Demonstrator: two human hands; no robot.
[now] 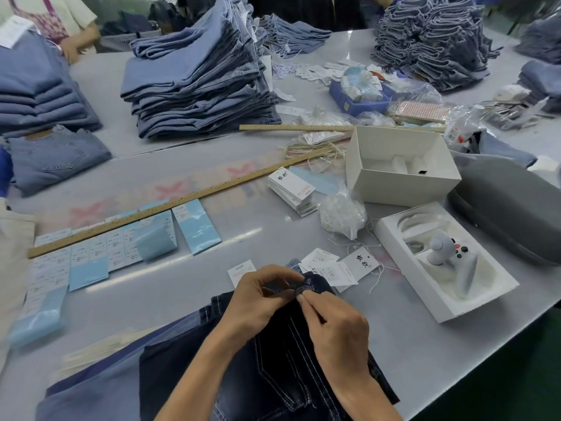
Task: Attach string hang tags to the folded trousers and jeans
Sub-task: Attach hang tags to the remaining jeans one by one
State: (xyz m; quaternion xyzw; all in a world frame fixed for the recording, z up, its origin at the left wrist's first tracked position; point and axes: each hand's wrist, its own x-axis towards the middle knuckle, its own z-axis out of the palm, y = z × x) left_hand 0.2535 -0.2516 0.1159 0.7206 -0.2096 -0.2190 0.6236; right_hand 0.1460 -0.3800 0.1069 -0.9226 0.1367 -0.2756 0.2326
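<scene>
- Dark jeans lie on the tabletop at 6 o'clock, waistband end raised toward 12.
- Left hand grips the waistband, fingers curled round the cloth.
- Right hand pinches the waistband edge just beside the left, thumb and forefinger closed on it.
- Loose hang tags with white string lie touching the jeans at 1 o'clock.
- A stack of tags sits further off at 1 o'clock.
- A wooden ruler runs across at 10 o'clock.
</scene>
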